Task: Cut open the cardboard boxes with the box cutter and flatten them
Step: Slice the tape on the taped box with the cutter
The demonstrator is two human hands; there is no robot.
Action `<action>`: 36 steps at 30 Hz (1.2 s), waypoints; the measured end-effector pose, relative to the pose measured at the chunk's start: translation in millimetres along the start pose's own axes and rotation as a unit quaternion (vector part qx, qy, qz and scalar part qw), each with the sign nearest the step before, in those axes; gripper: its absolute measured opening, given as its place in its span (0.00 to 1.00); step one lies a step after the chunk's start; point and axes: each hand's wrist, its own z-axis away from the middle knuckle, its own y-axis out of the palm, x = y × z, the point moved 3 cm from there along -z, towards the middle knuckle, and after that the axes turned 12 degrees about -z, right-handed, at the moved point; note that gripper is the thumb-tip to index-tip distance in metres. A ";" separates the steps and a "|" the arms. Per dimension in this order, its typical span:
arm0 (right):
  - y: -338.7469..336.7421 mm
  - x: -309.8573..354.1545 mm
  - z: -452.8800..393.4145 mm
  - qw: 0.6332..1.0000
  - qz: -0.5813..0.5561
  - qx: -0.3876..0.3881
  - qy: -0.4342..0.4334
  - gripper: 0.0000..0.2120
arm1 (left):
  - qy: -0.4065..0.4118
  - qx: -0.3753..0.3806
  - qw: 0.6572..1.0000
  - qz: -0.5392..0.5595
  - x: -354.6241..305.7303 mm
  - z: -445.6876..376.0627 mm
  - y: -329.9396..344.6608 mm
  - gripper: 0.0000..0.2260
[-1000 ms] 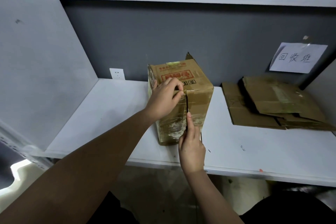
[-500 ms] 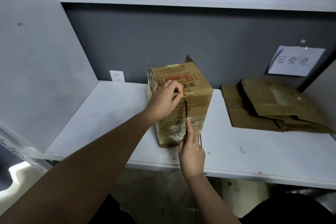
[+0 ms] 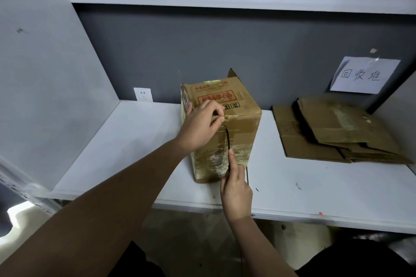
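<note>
Far to the left of both hands, a white wall socket sits on the grey back wall just above the white shelf. The left hand reaches in from the lower left and grips the near top edge of the cardboard box, fingers curled over the top and thumb pressed on the taped front face. The box stands upright on the shelf under and between the two hands, with red print on its top and shiny clear tape across its front. Just below the left hand, the right hand holds the box cutter in a closed grip, forefinger stretched along its back; the dark blade points up into the seam running down the front of the box. Well to the right of both hands, a stack of flattened boxes lies on the shelf. Above that stack, a paper sign with handwritten characters is taped to the wall.
</note>
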 end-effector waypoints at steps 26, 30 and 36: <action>9.0 -26.9 24.5 0.996 0.071 0.046 0.021 0.43 | -0.012 0.020 1.000 -0.010 -2.7 1.7 -2.8 0.03; 11.2 -31.4 31.3 0.992 0.065 0.096 0.058 0.41 | -0.012 0.018 1.000 -0.010 -1.9 1.4 -2.9 0.03; 9.8 -35.4 33.5 0.987 0.065 0.126 0.072 0.37 | -0.009 0.010 1.000 -0.010 -1.1 0.6 -0.4 0.03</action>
